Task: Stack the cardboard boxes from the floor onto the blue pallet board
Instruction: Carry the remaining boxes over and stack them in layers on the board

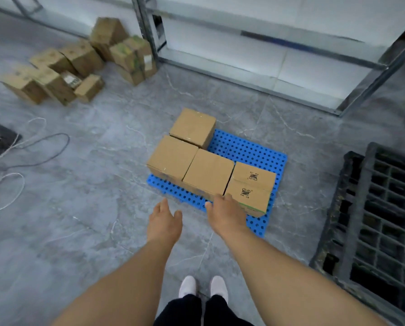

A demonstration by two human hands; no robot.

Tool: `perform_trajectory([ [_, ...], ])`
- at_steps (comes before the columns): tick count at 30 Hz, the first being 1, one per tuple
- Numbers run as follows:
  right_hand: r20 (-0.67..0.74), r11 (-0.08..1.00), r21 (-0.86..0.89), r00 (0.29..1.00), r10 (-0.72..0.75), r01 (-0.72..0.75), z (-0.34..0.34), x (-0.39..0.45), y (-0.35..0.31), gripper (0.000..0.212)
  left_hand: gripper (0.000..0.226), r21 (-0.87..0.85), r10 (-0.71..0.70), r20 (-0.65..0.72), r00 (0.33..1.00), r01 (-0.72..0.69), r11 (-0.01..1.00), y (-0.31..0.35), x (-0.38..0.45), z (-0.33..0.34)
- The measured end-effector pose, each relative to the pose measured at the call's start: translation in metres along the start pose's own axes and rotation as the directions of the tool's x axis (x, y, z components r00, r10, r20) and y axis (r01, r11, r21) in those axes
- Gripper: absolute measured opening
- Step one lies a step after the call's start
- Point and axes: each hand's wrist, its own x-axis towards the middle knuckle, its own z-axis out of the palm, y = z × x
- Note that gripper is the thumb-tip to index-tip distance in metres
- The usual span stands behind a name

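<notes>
A heap of cardboard boxes (62,67) lies on the grey floor (102,231) at far left. The left hand (165,223) hangs over the floor, fingers relaxed, its grip empty. Four boxes (208,172) sit on the blue pallet board (251,149). The right hand (225,214), fingers straight, touches the printed box (251,187). A black grate (380,222) lies far right.

Bare pallet corner (251,149) behind boxes (208,172)
</notes>
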Motion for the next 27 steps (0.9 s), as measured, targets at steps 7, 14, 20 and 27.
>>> perform_trajectory([
  [7, 0.014, 0.968, -0.127, 0.976, -0.215, 0.216, -0.021, 0.018, -0.063, 0.044, 0.064, -0.055, -0.073, -0.18, 0.981, 0.064, 0.996, -0.01, 0.004, -0.059],
  [14, 0.065, 0.9, -0.227, 0.928, -0.367, 0.372, -0.012, 0.057, -0.151, 0.036, 0.059, -0.08, -0.193, -0.254, 0.948, 0.178, 0.981, -0.053, 0.04, -0.125],
  [20, 0.058, 0.862, -0.238, 0.892, -0.447, 0.448, -0.004, 0.101, -0.265, 0.043, 0.056, -0.157, -0.282, -0.291, 0.914, 0.245, 0.957, -0.104, 0.099, -0.201],
  [27, 0.024, 0.84, -0.258, 0.873, -0.487, 0.476, -0.006, 0.154, -0.407, 0.052, 0.058, -0.161, -0.265, -0.338, 0.903, 0.222, 0.962, -0.143, 0.19, -0.316],
])
